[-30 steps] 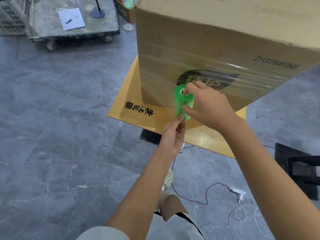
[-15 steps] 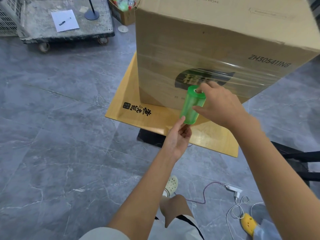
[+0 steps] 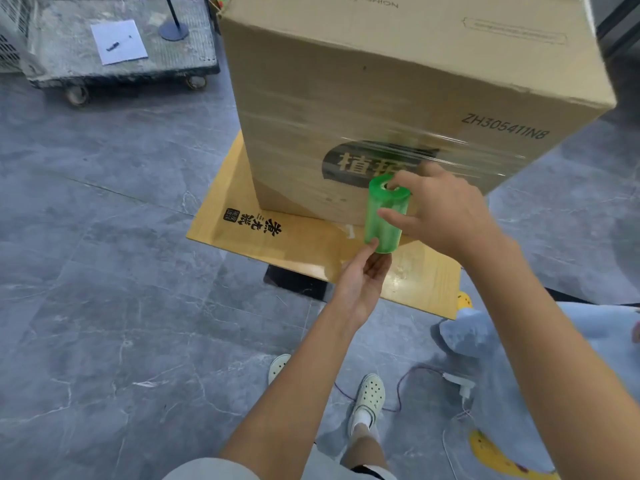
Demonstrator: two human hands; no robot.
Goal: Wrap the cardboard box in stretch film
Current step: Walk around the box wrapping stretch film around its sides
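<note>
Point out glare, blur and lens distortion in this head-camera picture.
Head view: white glare streaks on the clear stretch film banding the big brown cardboard box; motion blur smears the film above the black oval logo; the wide-angle lens exaggerates the box's taper.

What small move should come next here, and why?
Probably carry the green roll rightward toward the cardboard box's near corner: right hand grips its top, left hand supports its bottom, and the film band covers only the box's middle.
</note>
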